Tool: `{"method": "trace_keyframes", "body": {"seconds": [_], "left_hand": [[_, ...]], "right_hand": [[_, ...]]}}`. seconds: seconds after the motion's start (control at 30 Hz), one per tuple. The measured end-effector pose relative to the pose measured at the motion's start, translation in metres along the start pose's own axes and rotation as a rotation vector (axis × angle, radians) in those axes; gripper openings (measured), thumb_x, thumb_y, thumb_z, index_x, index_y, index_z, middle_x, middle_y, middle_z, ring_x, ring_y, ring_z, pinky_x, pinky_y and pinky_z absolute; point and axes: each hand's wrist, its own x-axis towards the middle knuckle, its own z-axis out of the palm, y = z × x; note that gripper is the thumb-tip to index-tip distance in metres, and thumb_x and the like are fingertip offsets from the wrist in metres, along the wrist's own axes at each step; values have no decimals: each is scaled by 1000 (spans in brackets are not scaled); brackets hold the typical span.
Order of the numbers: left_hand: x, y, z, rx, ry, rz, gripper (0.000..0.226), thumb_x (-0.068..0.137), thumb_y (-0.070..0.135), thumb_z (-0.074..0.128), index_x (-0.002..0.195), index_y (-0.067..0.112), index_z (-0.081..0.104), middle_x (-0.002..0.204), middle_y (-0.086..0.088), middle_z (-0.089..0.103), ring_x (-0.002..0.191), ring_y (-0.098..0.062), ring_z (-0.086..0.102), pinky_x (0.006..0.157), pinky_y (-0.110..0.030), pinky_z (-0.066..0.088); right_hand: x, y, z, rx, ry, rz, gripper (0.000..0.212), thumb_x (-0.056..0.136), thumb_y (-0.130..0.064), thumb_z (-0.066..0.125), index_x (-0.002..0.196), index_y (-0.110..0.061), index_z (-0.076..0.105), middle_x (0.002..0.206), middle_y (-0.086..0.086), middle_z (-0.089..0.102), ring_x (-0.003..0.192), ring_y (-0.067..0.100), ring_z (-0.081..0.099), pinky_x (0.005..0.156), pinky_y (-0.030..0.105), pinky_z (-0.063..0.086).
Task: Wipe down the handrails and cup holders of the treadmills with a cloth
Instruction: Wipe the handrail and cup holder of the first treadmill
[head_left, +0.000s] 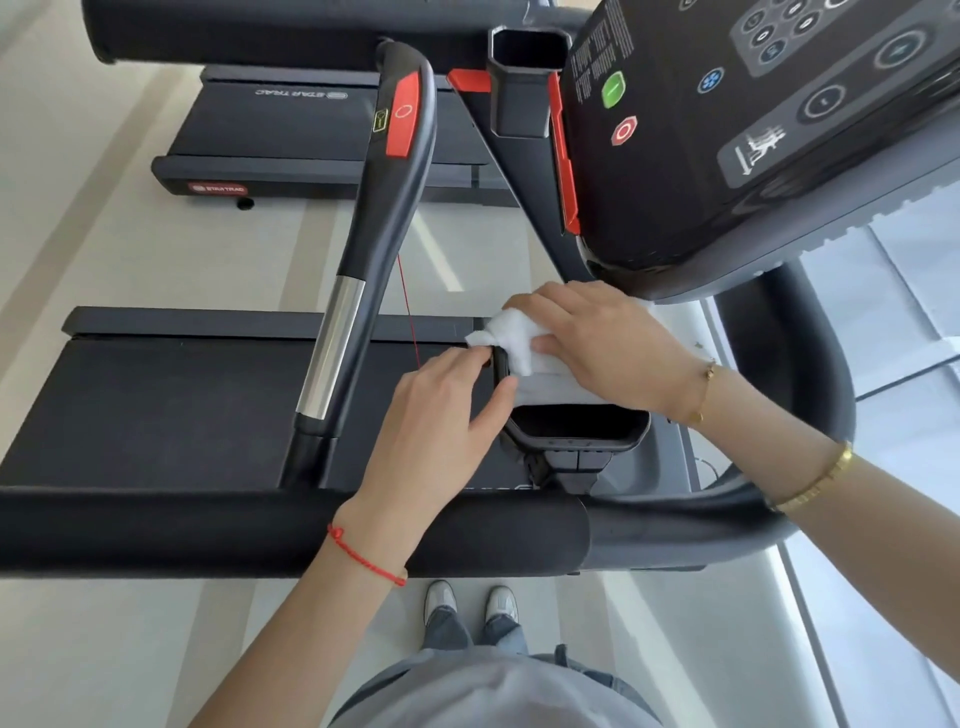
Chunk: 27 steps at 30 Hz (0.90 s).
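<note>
- Cloth (524, 340), white and bunched, sits right on the rim of the cup holder (576, 434), draped over its far edge with a flat fold lying down into the opening.
- Right hand (602, 345) is on top of that cloth, fingers (545, 301) curled over it and the thumb tucked against it, pressing it onto the cup holder's far rim.
- Left hand (441, 415) comes in from the near left of the cup holder, thumb laid along the left rim and the fingers bent round that edge, clamped on the holder itself.
- Padded black handrail (208, 530) runs straight across, just nearer the person than the cup holder; both forearms reach over it.
- Second handrail, the inner grip bar (363, 249), black with a silver section and a red panel, rises to the left of the cup holder.
- Console (753, 130) with green and red buttons hangs beyond the cup holder, to its right.
- Running belt (156, 405) spreads dark and matte left of the cup holder.
- Floor (130, 260) beyond is pale and glossy, and a second treadmill (291, 135) stands farther off past the cup holder.
- Grey shoes (467, 603) stand on the pale floor, nearer than the handrail.
</note>
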Motion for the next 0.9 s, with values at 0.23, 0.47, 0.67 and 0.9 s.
{"method": "trace_keyframes", "body": {"seconds": [0.23,0.47,0.67,0.9], "left_hand": [[0,0,1,-38,3,14,42,99,37,51,132,13,59,110,2,64,103,-16,59,96,-41,47],[0,-2,1,-31,-10,29,42,100,38,47,133,15,57,113,2,65,104,-18,60,96,-36,48],[2,-3,2,-44,-6,26,41,99,39,48,132,17,59,112,3,64,104,-17,60,94,-34,48],[4,-5,4,-57,8,17,40,98,39,49,130,17,59,113,4,64,104,-15,60,92,-29,47]], "right_hand": [[-56,-20,5,303,156,253,57,98,-11,48,151,-9,27,148,14,35,133,32,36,113,39,29],[-70,-29,12,703,100,704,48,99,-28,48,137,-4,29,130,16,49,104,22,48,80,26,30],[-48,-17,2,719,23,740,44,99,-24,50,134,-4,33,120,15,54,104,29,54,75,27,35],[-49,-16,3,730,-19,738,24,99,-23,48,110,-7,34,98,2,48,83,18,49,64,23,34]]}}
